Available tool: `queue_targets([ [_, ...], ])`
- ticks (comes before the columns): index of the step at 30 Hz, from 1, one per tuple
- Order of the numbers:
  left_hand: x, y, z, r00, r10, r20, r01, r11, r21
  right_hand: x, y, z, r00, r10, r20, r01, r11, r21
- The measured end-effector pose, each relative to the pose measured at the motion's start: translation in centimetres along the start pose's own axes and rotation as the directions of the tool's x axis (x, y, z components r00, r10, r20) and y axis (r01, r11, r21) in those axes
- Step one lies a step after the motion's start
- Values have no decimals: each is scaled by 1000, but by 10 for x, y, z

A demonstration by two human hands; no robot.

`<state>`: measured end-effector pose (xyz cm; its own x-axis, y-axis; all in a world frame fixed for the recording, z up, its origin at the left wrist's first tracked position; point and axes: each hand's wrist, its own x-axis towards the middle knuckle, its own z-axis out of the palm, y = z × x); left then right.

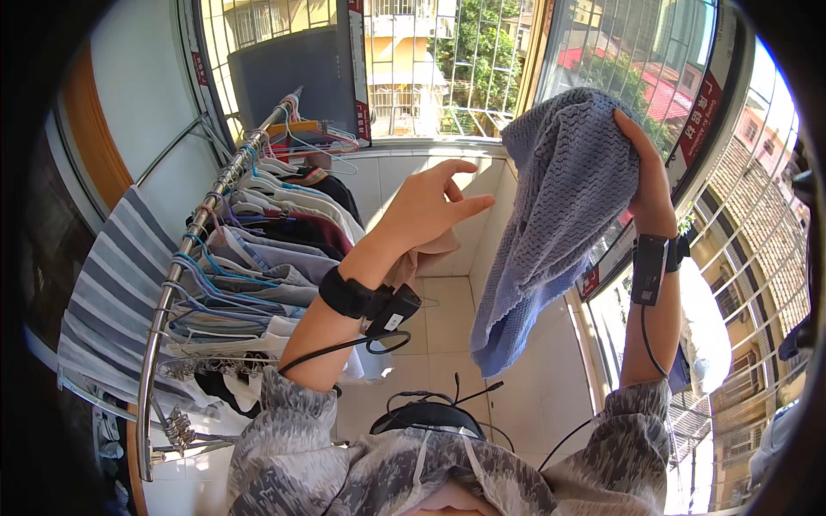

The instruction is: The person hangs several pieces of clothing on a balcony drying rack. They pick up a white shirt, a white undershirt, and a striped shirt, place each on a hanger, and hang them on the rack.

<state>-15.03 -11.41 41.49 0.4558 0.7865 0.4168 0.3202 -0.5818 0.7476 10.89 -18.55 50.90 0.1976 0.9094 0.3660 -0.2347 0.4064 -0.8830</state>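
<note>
A blue-grey knitted cloth point(564, 189), textured and bunched at the top, hangs in front of the window corner. My right hand point(650, 176) grips its upper right side, the thumb and palm against the fabric. Its lower end dangles free in a point. To the left of the cloth my left hand point(430, 202) is raised, thumb and index finger apart and nothing visible between them. The other fingers are partly hidden. A beige-pink piece of fabric point(434, 249) shows just below that hand; whether the hand touches it I cannot tell.
A metal clothes rail point(211, 198) on the left carries several garments on hangers point(284, 232). A striped grey towel point(120, 301) drapes beside it. Barred windows point(447, 69) stand ahead and to the right. Black cables point(439, 397) and a dark device are near my chest.
</note>
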Motion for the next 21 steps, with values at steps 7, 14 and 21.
queue_targets([
  [7,29,-23,30,963,90,255,-222,803,553,62,6,22,990,-141,29,137,985,100],
  [14,86,-83,32,934,113,340,-298,770,564,185,0,6,836,-548,-16,548,834,67],
  [21,175,-95,-25,935,354,-18,-354,928,-113,328,3,-5,654,-727,211,721,683,117],
])
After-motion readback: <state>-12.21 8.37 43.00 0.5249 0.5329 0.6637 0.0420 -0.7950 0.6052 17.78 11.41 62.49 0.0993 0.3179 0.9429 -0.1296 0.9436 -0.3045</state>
